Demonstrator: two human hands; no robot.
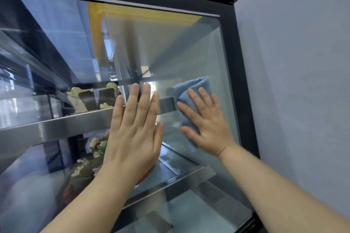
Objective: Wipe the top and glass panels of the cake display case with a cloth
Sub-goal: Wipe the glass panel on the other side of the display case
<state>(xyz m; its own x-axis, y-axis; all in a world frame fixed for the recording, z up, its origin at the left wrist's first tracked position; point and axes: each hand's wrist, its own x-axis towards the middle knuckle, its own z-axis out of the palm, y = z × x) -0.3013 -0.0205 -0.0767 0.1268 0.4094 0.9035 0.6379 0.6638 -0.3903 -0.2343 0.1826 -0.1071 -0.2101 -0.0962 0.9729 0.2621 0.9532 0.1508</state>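
Showing only bare parts: left hand (132,134) and right hand (208,128), joining onto the left forearm (85,200) and the right forearm (284,195), likewise bare. Ending the fingers (145,98) in short, rounded nails. Blurring softly along the right forearm's outer edge.

Your left hand (132,130) lies flat, fingers together toward 12 o'clock; your right hand (207,125) lies flat, fingers spread toward 11 o'clock.
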